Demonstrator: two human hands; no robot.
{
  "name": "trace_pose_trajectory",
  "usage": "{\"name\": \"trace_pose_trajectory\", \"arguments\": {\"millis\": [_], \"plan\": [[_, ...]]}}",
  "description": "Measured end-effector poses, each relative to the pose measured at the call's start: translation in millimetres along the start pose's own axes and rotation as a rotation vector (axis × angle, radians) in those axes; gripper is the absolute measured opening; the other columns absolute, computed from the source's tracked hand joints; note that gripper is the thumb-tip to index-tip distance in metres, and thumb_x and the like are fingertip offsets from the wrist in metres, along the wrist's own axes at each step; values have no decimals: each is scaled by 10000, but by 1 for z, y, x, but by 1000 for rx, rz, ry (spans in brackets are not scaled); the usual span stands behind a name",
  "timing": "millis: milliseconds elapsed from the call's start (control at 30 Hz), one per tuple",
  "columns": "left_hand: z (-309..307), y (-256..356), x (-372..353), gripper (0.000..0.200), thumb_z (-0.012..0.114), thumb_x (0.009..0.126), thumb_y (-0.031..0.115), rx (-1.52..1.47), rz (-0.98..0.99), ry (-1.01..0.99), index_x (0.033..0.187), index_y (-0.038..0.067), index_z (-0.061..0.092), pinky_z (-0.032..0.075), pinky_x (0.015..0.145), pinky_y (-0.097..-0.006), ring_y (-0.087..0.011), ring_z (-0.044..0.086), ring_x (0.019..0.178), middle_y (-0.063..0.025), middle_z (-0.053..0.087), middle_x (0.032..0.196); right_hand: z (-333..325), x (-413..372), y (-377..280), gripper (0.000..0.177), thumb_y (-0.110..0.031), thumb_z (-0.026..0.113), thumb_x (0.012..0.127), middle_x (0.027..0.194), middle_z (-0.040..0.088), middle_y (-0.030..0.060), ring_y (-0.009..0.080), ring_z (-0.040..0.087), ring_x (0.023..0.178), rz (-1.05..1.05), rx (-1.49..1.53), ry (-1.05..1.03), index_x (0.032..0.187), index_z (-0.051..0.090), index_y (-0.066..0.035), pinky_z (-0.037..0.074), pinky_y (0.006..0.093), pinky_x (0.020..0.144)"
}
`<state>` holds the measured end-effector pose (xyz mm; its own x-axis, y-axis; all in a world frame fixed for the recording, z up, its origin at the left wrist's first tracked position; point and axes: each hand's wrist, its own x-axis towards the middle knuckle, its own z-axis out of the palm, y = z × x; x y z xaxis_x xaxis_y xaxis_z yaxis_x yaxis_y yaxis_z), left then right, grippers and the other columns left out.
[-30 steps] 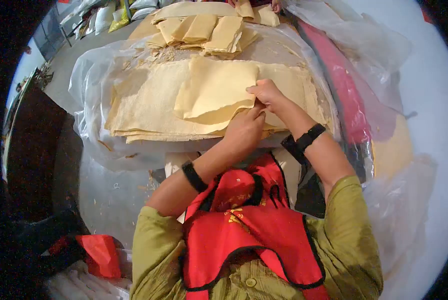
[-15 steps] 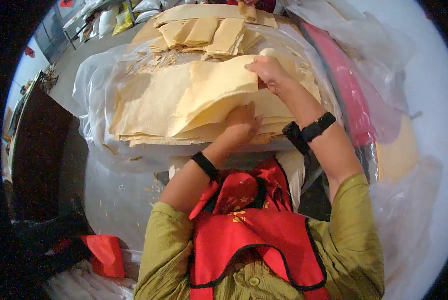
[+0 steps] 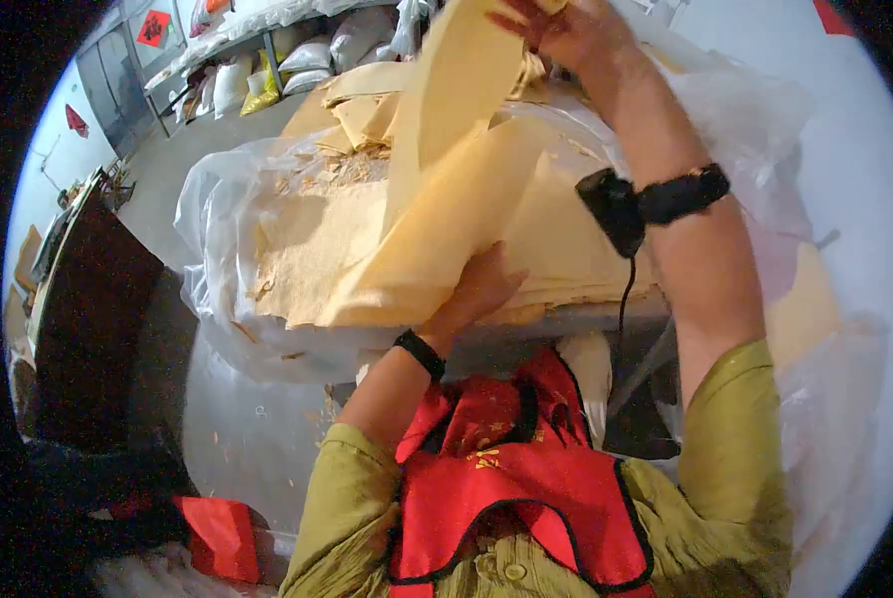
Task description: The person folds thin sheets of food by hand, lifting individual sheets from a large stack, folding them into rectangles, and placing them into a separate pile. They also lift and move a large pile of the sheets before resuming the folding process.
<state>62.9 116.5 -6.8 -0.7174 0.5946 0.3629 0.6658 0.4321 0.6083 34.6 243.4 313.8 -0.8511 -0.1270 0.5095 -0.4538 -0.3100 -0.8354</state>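
Note:
My right hand (image 3: 576, 35) is raised over the far side of the table, its fingers gripping the top end of a thin pale-yellow sheet (image 3: 451, 184), which looks like tofu skin. The sheet rises from the pile and curls in a long fold. My left hand (image 3: 481, 287) is low at the near edge of the stacked sheets (image 3: 586, 244), beside the curled sheet. Its thumb and a finger are apart; the other fingers are partly hidden by the sheet.
Clear plastic (image 3: 212, 224) covers the table and hangs over its edges. Folded yellow pieces (image 3: 362, 120) and loose crumbs lie at the back. Filled sacks (image 3: 307, 60) stand beneath a far shelf. A dark-sided desk (image 3: 88, 309) is on the left.
My right hand has moved up and away, lifting the sheet high off the pile. My left hand stays near the stack's front edge. The camera view has tilted up.

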Motion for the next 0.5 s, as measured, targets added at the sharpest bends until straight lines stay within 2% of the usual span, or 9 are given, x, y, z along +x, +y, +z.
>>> {"name": "trace_pose_trajectory", "arguments": {"millis": [33, 133, 167, 267, 333, 367, 400, 467, 500], "plan": [[-4, 2, 0, 632, 598, 734, 382, -123, -84, -43, 1157, -56, 424, 443, 787, -404, -324, 577, 831, -212, 593, 908, 28, -8, -25, 237, -244, 524, 838, 986, 572, 65, 196, 506, 1004, -66, -45, 51, 954, 574, -43, 391, 450, 912], [-24, 8, 12, 648, 624, 732, 370, -316, -278, -157, 1165, -64, 414, 458, 752, -348, -259, 583, 805, -171, 601, 908, 40, 4, -64, 195, -214, 486, 851, 947, 587, 59, 206, 540, 951, -422, -115, -38, 925, 579, -59, 405, 456, 893], [-31, 10, 17, 648, 635, 732, 361, -353, -335, -186, 1165, -67, 413, 461, 740, -325, -233, 583, 801, -156, 601, 916, 36, 10, -78, 200, -215, 486, 852, 963, 586, 58, 205, 537, 962, -396, -55, -59, 941, 578, -62, 399, 467, 894], [-37, 26, -6, 554, 646, 751, 303, -840, -178, -306, 1126, -56, 451, 461, 668, -287, -180, 576, 753, -109, 611, 865, 6, 13, -107, 222, -225, 483, 856, 1020, 579, 64, 201, 518, 1012, -346, 55, -125, 988, 575, -71, 377, 504, 899], [-56, 56, -25, 447, 644, 764, 267, -924, 33, -352, 1063, -34, 504, 453, 619, -288, -160, 566, 704, -85, 617, 813, -14, -11, -97, 242, -240, 480, 862, 1072, 567, 77, 197, 488, 1069, -376, 28, -185, 1016, 573, -79, 356, 534, 904], [-67, 63, -40, 393, 643, 770, 249, -965, 118, -353, 1032, -23, 530, 449, 594, -289, -151, 561, 680, -73, 620, 786, -47, -31, -76, 206, -181, 498, 835, 1066, 570, 80, 220, 497, 1057, -421, -600, -32, 975, 574, -51, 349, 535, 927], [-78, 61, -50, 380, 639, 778, 254, -906, 63, -417, 1031, -12, 541, 452, 656, -288, -159, 567, 740, -74, 619, 833, -68, -56, -63, 216, -187, 495, 836, 1057, 575, 79, 219, 502, 1050, -349, -746, 51, 982, 572, -48, 353, 521, 928], [-108, 45, -71, 354, 629, 795, 263, -788, -51, -543, 1031, 9, 564, 459, 779, -286, -176, 578, 859, -78, 618, 925, -104, -113, -30, 236, -199, 489, 838, 1038, 585, 77, 215, 513, 1036, -41, -534, 206, 997, 567, -44, 359, 495, 932], [-128, 39, -84, 326, 635, 789, 268, -581, 64, -543, 983, 10, 586, 464, 762, -277, -180, 584, 843, -77, 621, 905, -123, -140, -15, 246, -206, 487, 839, 1029, 591, 76, 213, 518, 1029, 71, -464, 285, 1004, 565, -42, 362, 481, 933]]}}
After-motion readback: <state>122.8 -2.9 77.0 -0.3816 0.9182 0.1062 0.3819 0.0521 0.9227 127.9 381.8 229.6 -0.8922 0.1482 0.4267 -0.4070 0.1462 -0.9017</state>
